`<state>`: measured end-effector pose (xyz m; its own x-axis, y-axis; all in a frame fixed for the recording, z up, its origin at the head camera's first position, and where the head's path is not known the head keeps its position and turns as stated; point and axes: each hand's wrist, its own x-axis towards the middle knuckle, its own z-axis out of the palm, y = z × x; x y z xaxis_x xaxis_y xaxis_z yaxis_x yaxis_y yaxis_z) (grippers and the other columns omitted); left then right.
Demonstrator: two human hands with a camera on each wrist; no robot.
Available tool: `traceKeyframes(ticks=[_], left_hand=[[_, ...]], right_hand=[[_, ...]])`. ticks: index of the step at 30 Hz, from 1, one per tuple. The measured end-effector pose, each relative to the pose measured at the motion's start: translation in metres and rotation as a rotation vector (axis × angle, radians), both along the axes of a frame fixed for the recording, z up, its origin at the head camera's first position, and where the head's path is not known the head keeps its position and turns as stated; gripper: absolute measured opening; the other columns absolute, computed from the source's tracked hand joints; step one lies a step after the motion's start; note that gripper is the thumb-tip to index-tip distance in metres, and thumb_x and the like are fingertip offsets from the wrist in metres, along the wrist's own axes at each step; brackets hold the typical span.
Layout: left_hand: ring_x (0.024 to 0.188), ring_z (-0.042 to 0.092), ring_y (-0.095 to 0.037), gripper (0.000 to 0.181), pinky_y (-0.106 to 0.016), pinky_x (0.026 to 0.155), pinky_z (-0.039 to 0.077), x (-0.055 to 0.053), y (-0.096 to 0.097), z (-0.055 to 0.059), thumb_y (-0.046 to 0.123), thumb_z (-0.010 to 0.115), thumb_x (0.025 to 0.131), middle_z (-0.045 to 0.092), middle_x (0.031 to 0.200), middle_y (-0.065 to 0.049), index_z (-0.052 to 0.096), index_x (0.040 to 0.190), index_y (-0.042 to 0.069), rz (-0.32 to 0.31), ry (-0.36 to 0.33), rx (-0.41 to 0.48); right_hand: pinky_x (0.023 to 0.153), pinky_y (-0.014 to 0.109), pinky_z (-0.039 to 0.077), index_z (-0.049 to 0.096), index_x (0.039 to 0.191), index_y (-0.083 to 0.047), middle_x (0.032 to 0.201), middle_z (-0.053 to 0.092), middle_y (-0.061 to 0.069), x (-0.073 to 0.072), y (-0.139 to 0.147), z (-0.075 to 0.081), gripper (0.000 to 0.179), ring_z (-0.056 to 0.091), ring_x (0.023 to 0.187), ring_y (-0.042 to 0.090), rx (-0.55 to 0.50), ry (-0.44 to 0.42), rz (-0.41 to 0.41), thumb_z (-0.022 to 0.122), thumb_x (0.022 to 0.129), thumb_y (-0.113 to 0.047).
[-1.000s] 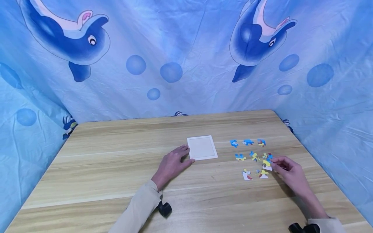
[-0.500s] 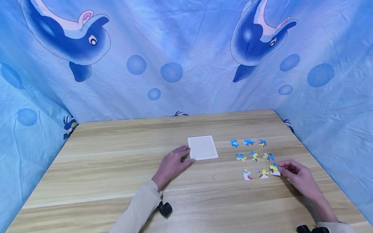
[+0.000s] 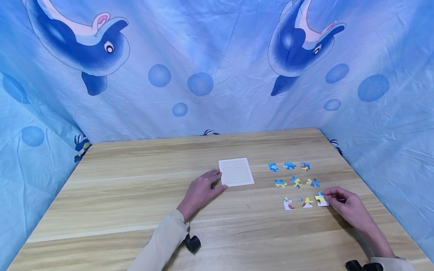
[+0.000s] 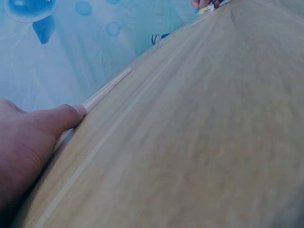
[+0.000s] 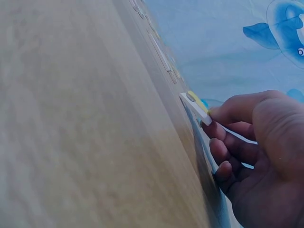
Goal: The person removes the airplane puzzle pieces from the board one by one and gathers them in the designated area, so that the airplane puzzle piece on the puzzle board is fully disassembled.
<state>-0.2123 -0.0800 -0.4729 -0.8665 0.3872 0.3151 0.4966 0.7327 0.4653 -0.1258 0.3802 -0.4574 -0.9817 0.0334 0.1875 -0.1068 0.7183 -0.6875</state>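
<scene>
My right hand [image 3: 349,207] pinches a yellow, white and blue jigsaw piece [image 3: 321,200] between thumb and fingers. In the right wrist view that jigsaw piece [image 5: 197,107] is tilted, one edge near the tabletop. To its left lie a yellow and white piece [image 3: 307,203] and a white and red piece [image 3: 289,204]. My left hand [image 3: 202,190] rests at the left edge of a square white puzzle frame [image 3: 236,172], thumb and fingertips touching its rim. In the left wrist view the thumb of the left hand [image 4: 33,137] lies against the frame's edge.
Several more jigsaw pieces lie in two rows behind, among them a blue piece [image 3: 273,167], a blue and yellow piece [image 3: 280,183] and a red and blue piece [image 3: 313,182]. Blue dolphin-print cloth [image 3: 217,94] hangs behind the wooden table [image 3: 135,180] and at its sides.
My right hand has moved right and slightly toward the front with the pinched jigsaw piece, away from the middle-row pieces. My left hand and the puzzle frame have stayed in place.
</scene>
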Motion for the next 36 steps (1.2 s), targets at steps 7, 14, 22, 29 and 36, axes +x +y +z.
traceKeyframes(ticks=[7,14,22,29,36], left_hand=[[0.139,0.052,-0.025,0.058,-0.047,0.11,0.047,-0.0004,0.0001,-0.0002,0.047,0.071,0.097,0.059,0.147,-0.009,0.067,0.138,0.006,-0.002,-0.004,-0.004],[0.139,0.052,-0.024,0.058,-0.045,0.11,0.046,-0.0016,0.0002,-0.0002,0.048,0.07,0.097,0.058,0.147,-0.008,0.066,0.139,0.007,0.001,-0.005,-0.017],[0.139,0.052,-0.024,0.058,-0.046,0.111,0.046,-0.0014,0.0003,-0.0001,0.048,0.071,0.097,0.059,0.147,-0.008,0.067,0.138,0.008,0.005,-0.003,-0.007],[0.138,0.053,-0.024,0.058,-0.045,0.11,0.046,-0.0016,0.0003,-0.0012,0.047,0.072,0.096,0.06,0.146,-0.008,0.067,0.138,0.007,0.001,0.008,-0.003],[0.138,0.053,-0.026,0.058,-0.045,0.11,0.047,-0.0007,-0.0001,-0.0015,0.047,0.072,0.096,0.06,0.146,-0.009,0.067,0.137,0.006,-0.003,0.016,0.01]], right_hand=[[0.065,0.019,0.045,0.071,0.11,0.002,0.1,0.069,0.012,-0.0006,-0.0011,0.0016,0.014,0.054,0.079,0.006,0.041,-0.001,0.003,0.062,0.1,0.0],[0.065,0.019,0.044,0.071,0.111,0.003,0.102,0.07,0.012,-0.001,0.0005,0.0006,0.014,0.053,0.08,0.005,0.041,-0.012,0.006,0.062,0.102,-0.003],[0.068,0.016,0.044,0.072,0.109,0.0,0.105,0.07,0.013,-0.0012,-0.0005,-0.0002,0.014,0.054,0.084,0.001,0.057,-0.001,0.0,0.061,0.103,-0.004],[0.07,0.013,0.043,0.071,0.108,0.0,0.107,0.07,0.014,-0.0016,0.0004,-0.001,0.014,0.053,0.087,-0.005,0.061,0.024,0.001,0.06,0.104,-0.007],[0.07,0.013,0.043,0.07,0.11,0.001,0.106,0.07,0.015,-0.0019,-0.0009,-0.0022,0.016,0.054,0.086,-0.004,0.049,0.023,-0.014,0.059,0.105,-0.008]])
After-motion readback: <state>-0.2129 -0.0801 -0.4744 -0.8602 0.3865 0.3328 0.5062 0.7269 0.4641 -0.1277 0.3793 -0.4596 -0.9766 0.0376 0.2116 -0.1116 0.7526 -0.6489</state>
